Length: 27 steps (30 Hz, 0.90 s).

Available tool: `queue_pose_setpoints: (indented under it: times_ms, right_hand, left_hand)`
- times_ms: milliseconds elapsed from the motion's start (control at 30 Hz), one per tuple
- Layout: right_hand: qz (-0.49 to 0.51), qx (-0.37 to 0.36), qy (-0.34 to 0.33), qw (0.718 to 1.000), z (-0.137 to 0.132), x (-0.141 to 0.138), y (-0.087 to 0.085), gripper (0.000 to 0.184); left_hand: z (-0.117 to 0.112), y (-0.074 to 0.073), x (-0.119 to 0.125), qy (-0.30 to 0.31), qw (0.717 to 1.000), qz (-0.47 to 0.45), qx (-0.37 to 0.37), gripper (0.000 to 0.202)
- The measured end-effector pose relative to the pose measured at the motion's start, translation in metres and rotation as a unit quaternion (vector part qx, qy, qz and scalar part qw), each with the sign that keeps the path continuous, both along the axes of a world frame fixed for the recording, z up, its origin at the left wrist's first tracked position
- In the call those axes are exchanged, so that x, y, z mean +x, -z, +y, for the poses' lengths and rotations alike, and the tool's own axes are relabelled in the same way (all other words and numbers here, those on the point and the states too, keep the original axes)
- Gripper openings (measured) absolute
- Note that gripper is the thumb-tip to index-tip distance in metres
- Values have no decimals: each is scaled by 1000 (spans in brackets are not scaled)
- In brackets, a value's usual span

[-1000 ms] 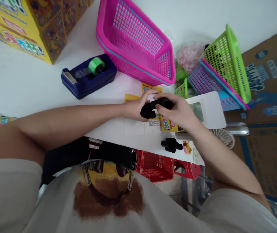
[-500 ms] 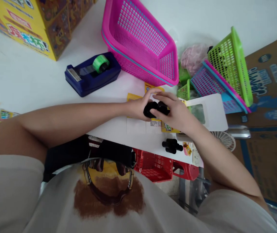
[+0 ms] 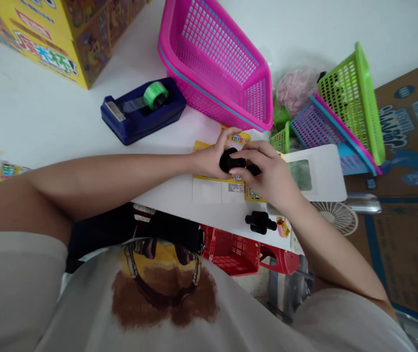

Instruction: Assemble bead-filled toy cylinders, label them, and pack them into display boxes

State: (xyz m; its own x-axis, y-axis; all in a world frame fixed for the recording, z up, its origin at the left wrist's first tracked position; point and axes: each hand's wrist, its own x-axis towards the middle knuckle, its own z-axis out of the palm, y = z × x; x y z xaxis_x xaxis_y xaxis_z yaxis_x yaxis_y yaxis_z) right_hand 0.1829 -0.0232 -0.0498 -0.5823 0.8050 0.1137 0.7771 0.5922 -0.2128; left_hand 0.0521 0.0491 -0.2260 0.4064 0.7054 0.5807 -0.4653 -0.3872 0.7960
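Observation:
My left hand (image 3: pixel 211 161) and my right hand (image 3: pixel 269 173) meet over the white table (image 3: pixel 48 127), both closed round a small black object (image 3: pixel 231 160) held between them. Under the hands lie flat yellow printed cards (image 3: pixel 203 146) and a white label sheet (image 3: pixel 216 190). A second black object (image 3: pixel 260 221) lies on the table near the front edge, just below my right wrist. A white box with a clear window (image 3: pixel 319 173) rests to the right of my right hand.
A large pink basket (image 3: pixel 216 63) leans behind the hands. A blue tape dispenser (image 3: pixel 141 110) with a green roll sits to its left. Green and pink baskets (image 3: pixel 348 107) stack at the right, a yellow carton (image 3: pixel 48 39) at far left, a red basket (image 3: pixel 231 252) below the table.
The two hands have drawn closer together round the black object and shifted slightly away from me; the fingers have turned it. Everything else on the table stays put.

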Motion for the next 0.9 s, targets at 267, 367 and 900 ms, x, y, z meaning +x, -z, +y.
queue_pose_setpoints:
  times_ms: [267, 367, 900]
  right_hand:
    - [-1, 55, -8, 998, -1, -2, 8, 30]
    - [2, 57, 11, 998, -1, -4, 8, 33]
    - [49, 29, 46, 997, -3, 0, 1, 28]
  left_hand:
    - [1, -5, -6, 33, 999, 28, 18, 123]
    - [1, -5, -6, 20, 999, 21, 23, 121]
    - [3, -9, -10, 47, 998, 29, -10, 117]
